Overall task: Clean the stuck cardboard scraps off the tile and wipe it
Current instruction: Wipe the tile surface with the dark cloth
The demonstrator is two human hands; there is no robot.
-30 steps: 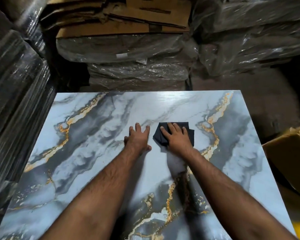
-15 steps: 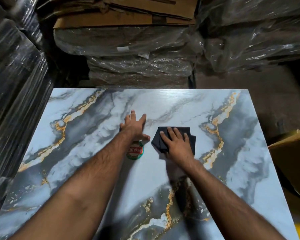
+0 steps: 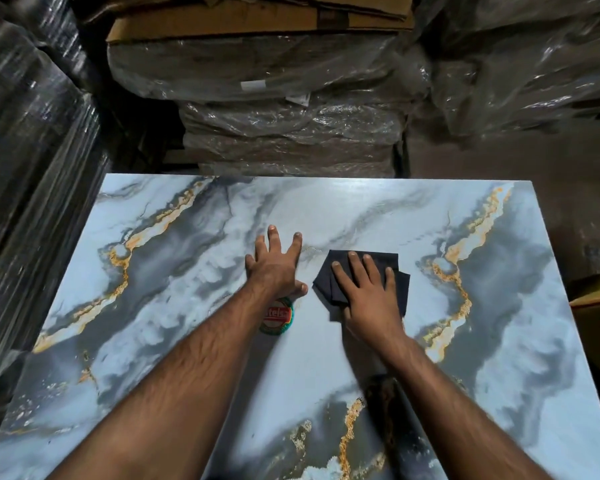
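Large marble-patterned tile [image 3: 326, 202] lies flat, filling the lower frame; blue-grey ground, dark grey clouds, gold veins. Both bare forearms reach in from 6 o'clock toward its centre.

Left hand [image 3: 274, 268]: palm down on the glossy face, fingers [image 3: 273, 237] straight and spread, pointing to 12 o'clock, grasping nothing. Thumb out toward 3 o'clock.

Right hand [image 3: 368, 292]: flat on a folded dark cloth [image 3: 340, 282], fingers extended and pressing it to the tile, not curled round it. Cloth sits just at 3 o'clock of the left hand, its edges showing past the fingertips at 12 and 9 o'clock.

Round red-and-green sticker [image 3: 280, 317] on the tile, at 6 o'clock of the left hand, partly hidden by the wrist.

No scraps can be made out on the surface.

Surroundings: plastic-wrapped stacks [image 3: 291, 140] at 12 o'clock, brown cardboard box [image 3: 257, 19] on top; more wrapped stock [image 3: 32, 140] at 9 o'clock.
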